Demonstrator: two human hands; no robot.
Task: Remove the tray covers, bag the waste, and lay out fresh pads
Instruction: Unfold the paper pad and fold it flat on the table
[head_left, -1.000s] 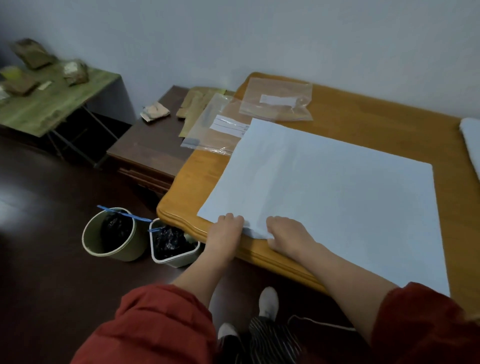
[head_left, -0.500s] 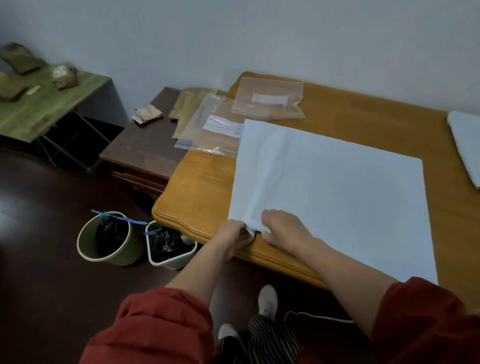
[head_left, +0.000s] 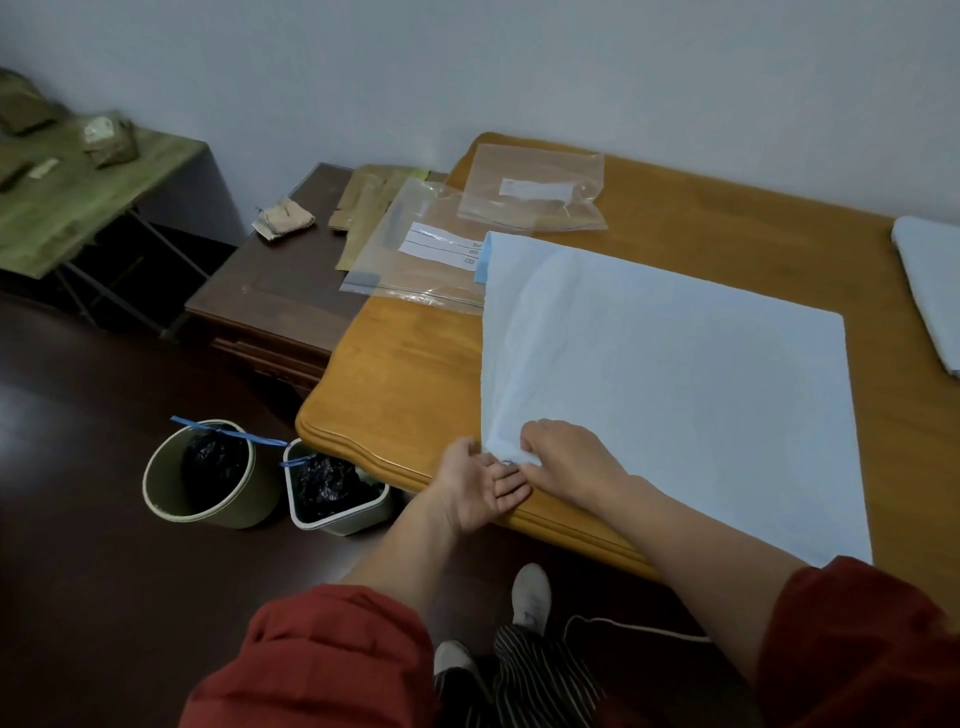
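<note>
Pad (head_left: 675, 395) lies flat on wooden table (head_left: 405, 364), R hand (head_left: 569, 460) pinching its near-left corner at the edge, L hand (head_left: 475, 486) palm-up, fingers relaxed, just beside; a hard tug prob creases or tears the thin sheet.

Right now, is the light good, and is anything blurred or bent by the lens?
Head view: dim, bluish, even light, no hard shadows. Head view: the wide lens swells the sleeves; sheen on the clear bags and dark floor; left hand and right hand at the pad look sharp.
</note>
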